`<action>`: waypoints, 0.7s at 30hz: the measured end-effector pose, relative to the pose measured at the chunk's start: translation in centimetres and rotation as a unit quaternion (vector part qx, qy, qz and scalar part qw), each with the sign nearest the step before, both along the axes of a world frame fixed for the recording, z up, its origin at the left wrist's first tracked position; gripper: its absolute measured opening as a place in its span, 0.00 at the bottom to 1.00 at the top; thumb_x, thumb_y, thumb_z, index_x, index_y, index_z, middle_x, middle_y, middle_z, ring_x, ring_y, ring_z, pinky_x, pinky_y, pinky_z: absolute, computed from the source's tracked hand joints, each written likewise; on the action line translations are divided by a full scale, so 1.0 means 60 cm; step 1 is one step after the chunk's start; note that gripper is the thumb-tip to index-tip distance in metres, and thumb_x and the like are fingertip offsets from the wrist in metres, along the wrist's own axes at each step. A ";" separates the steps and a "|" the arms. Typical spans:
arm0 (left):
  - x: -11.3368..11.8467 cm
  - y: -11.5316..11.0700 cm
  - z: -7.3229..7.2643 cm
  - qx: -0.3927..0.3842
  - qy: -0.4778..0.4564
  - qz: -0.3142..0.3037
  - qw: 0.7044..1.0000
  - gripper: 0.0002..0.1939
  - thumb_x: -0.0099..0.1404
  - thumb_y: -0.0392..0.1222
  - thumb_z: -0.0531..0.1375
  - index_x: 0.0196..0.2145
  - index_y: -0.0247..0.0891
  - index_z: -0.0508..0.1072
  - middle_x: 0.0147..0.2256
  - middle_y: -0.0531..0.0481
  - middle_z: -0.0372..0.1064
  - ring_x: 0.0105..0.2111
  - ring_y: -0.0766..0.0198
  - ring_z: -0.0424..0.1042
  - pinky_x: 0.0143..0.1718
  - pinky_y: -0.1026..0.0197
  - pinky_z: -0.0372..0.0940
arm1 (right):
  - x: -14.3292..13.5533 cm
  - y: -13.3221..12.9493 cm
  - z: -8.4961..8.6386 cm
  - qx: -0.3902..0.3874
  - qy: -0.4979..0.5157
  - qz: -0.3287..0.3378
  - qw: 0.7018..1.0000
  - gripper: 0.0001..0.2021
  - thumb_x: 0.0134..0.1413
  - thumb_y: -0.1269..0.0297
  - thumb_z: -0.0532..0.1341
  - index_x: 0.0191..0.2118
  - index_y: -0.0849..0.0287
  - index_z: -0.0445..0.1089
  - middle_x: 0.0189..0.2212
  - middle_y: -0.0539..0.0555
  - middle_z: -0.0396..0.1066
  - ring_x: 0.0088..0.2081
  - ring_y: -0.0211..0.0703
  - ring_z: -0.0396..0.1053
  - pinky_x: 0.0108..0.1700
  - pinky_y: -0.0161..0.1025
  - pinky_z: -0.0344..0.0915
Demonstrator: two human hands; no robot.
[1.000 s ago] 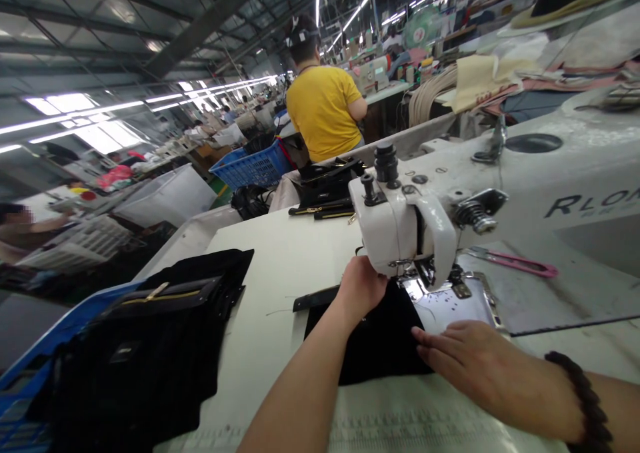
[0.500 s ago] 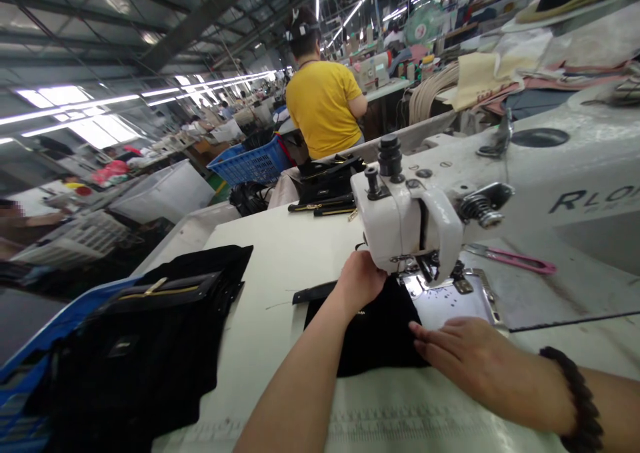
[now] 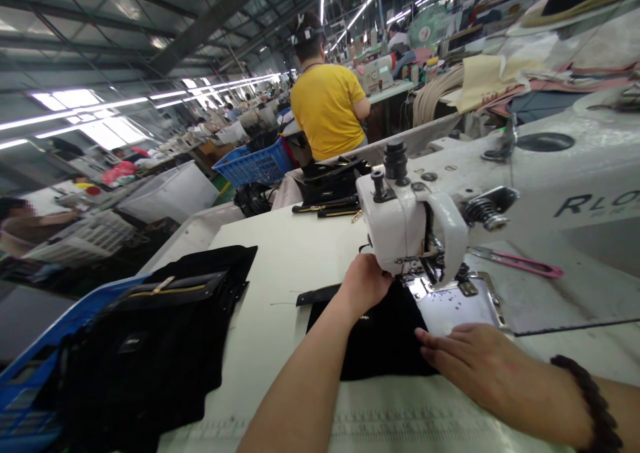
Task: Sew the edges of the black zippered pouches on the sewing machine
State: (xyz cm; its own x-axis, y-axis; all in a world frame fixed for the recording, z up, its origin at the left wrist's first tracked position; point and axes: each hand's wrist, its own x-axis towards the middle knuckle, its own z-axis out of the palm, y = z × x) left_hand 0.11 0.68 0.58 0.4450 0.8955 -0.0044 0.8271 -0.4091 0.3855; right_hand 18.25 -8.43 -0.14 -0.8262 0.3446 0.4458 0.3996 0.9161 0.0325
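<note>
One stack of black pieces (image 3: 145, 346) lies at far left by the blue basket (image 3: 117, 290); could slide if your elbow catches it. Next, a black strip (image 3: 316, 296) pokes out under your left forearm; might get dragged and fold under. Your left hand (image 3: 367, 283) sits curled at the far edge of the black cloth (image 3: 387, 343), right by the needle area; fingertips hidden, can't tell how tight that grip is. Main risk: fingers too near the needle. Cloth lies flat on the table (image 3: 270, 260), far end at the sewing machine (image 3: 405, 223); uneven pull could skew the seam. Your right hand (image 3: 495, 373): fingers extended, tips on the cloth's right edge, nothing clasped; light contact may let it swing.
</note>
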 end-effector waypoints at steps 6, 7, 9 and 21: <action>0.001 0.011 -0.008 0.003 -0.001 -0.002 1.000 0.10 0.59 0.30 0.56 0.36 0.35 0.76 0.39 0.43 0.75 0.40 0.54 0.73 0.40 0.59 0.68 | -0.001 0.005 -0.016 -0.047 0.032 -0.033 0.998 0.17 0.57 0.82 0.43 0.39 0.66 0.67 0.35 0.61 0.74 0.30 0.42 0.72 0.30 0.39 0.69; 0.001 0.011 -0.006 0.006 -0.002 -0.002 1.000 0.11 0.59 0.29 0.56 0.37 0.35 0.76 0.40 0.44 0.74 0.40 0.55 0.73 0.41 0.59 0.68 | -0.001 0.007 -0.018 -0.053 0.034 -0.032 0.998 0.16 0.57 0.81 0.44 0.39 0.66 0.67 0.35 0.61 0.74 0.30 0.43 0.72 0.30 0.39 0.69; -0.002 0.003 0.006 0.012 0.001 0.003 1.000 0.12 0.59 0.29 0.57 0.40 0.35 0.75 0.42 0.43 0.73 0.41 0.55 0.72 0.43 0.58 0.67 | 0.000 0.009 -0.021 -0.063 0.036 -0.028 0.997 0.14 0.58 0.80 0.45 0.40 0.65 0.66 0.36 0.61 0.74 0.31 0.42 0.72 0.31 0.39 0.69; -0.033 -0.169 0.023 0.048 -0.118 -0.120 0.985 0.09 0.63 0.34 0.56 0.39 0.32 0.74 0.39 0.44 0.73 0.39 0.60 0.71 0.44 0.59 0.67 | 0.019 0.008 -0.011 -0.032 0.048 -0.034 0.998 0.09 0.61 0.75 0.48 0.34 0.61 0.62 0.28 0.52 0.65 0.24 0.39 0.62 0.26 0.38 0.57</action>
State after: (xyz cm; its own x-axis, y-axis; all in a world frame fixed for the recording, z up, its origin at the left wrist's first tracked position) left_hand -1.87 -9.44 1.94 0.6223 0.7555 0.2047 0.5941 -0.6262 0.5049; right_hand 19.41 -7.96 -0.82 -0.7542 0.4285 0.4975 0.4587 0.8860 -0.0677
